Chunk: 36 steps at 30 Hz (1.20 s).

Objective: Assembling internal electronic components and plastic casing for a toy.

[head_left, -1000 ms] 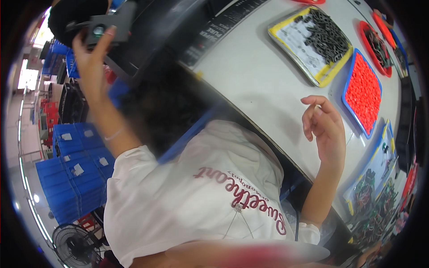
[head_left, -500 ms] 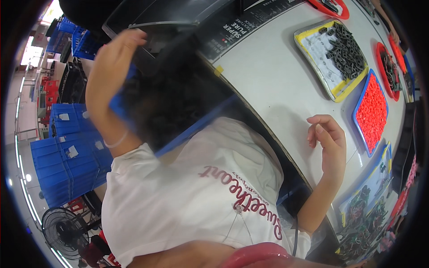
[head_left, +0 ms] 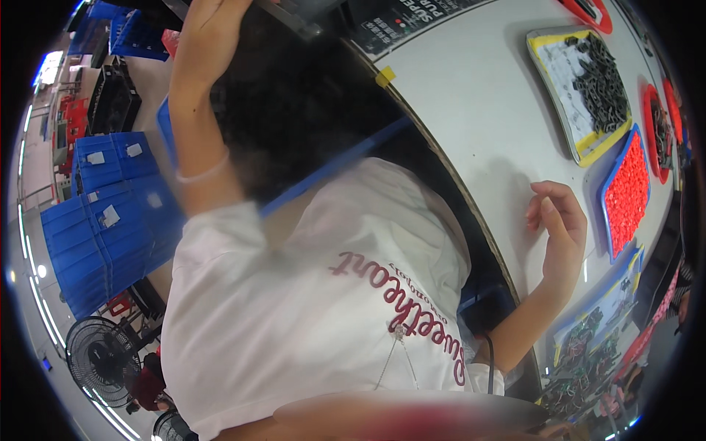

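Observation:
My left hand (head_left: 213, 33) reaches up at the top edge of the view, beside a dark glossy panel (head_left: 301, 20). Its fingers are mostly cut off by that edge, so what they touch is hidden. Below and right of it lies a dark bin (head_left: 294, 110) with a blue rim, full of small black pieces blurred by motion. My right hand (head_left: 560, 231) hovers at or rests on the white table (head_left: 471, 132), fingers loosely bent and apart, with nothing visible in them. Right of it is a blue-rimmed tray of small red pieces (head_left: 626, 195).
A yellow-edged metal tray (head_left: 555, 88) holds black link-like parts (head_left: 599, 84). Red dishes (head_left: 653, 132) stand beyond it. Bundled wires (head_left: 585, 353) lie at the lower right. Blue crates (head_left: 110, 220) and a black fan (head_left: 99, 356) stand on the left.
My left hand has moved up, partly out of view, near the dark panel. My right hand keeps its loosely bent pose over the table. The whole view has shifted slightly.

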Each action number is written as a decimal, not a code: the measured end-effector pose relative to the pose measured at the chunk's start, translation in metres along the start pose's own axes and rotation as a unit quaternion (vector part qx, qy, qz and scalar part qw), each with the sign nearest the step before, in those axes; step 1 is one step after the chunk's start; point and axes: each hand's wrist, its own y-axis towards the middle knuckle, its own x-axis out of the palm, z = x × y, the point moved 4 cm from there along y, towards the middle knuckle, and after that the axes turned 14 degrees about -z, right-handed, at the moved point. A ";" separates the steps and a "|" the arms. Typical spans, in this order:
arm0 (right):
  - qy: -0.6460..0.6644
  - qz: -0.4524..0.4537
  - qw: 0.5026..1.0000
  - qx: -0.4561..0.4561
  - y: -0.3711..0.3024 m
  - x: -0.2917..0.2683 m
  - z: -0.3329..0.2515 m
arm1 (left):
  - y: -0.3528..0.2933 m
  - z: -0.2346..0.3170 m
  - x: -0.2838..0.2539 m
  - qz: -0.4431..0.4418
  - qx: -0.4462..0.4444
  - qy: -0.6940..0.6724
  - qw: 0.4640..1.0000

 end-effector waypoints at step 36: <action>0.011 0.229 0.973 0.035 0.019 -0.005 0.023 | -0.196 -0.496 0.169 -0.215 -0.460 0.110 0.854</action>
